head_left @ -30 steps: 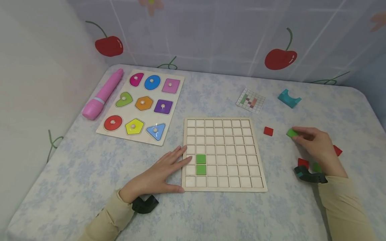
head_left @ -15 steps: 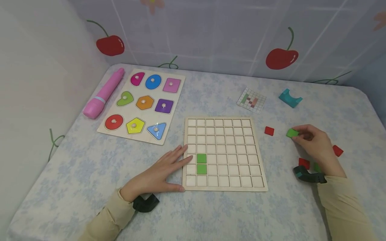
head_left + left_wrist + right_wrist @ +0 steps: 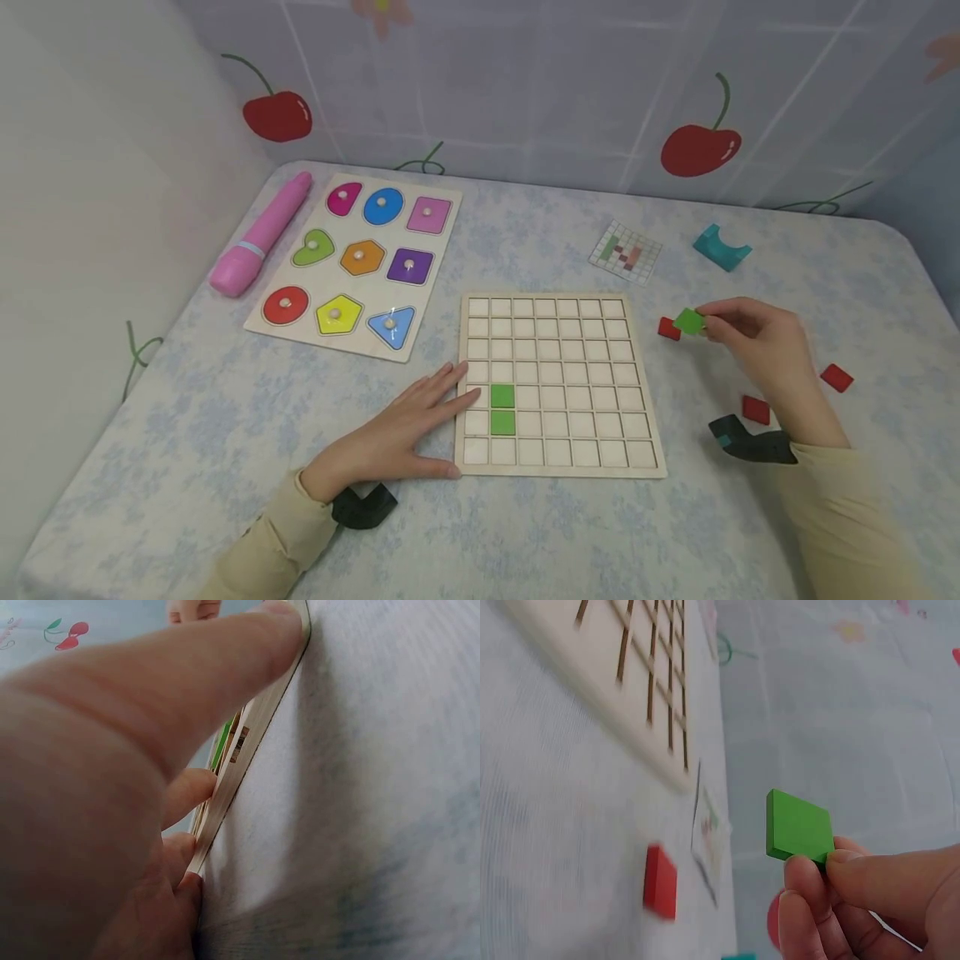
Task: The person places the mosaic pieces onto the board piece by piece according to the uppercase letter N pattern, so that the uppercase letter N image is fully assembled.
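Note:
A wooden grid board (image 3: 558, 468) lies mid-table with two green tiles (image 3: 502, 396) in adjoining cells of its second column. Spread along the board's left edge, my left hand (image 3: 390, 433) rests with its fingertips on the rim; in the left wrist view the thumb (image 3: 225, 660) touches the board's side. My right hand (image 3: 768, 350) pinches a green tile (image 3: 688, 322) by one corner, held above the table right of the board. The right wrist view shows that green tile (image 3: 799, 825) between thumb and fingers, with a red tile (image 3: 660, 881) lower on the cloth.
Red tiles (image 3: 756, 409) lie around the right forearm, another (image 3: 669, 328) beside the board. Behind are a small pattern card (image 3: 626, 252) and a teal curved piece (image 3: 722, 247). A shape puzzle (image 3: 337, 340) and a pink microphone-like object (image 3: 262, 233) lie at the left.
My right hand has lifted the green tile off the cloth and moved it left, toward the red tile by the board. My left hand has stayed in place.

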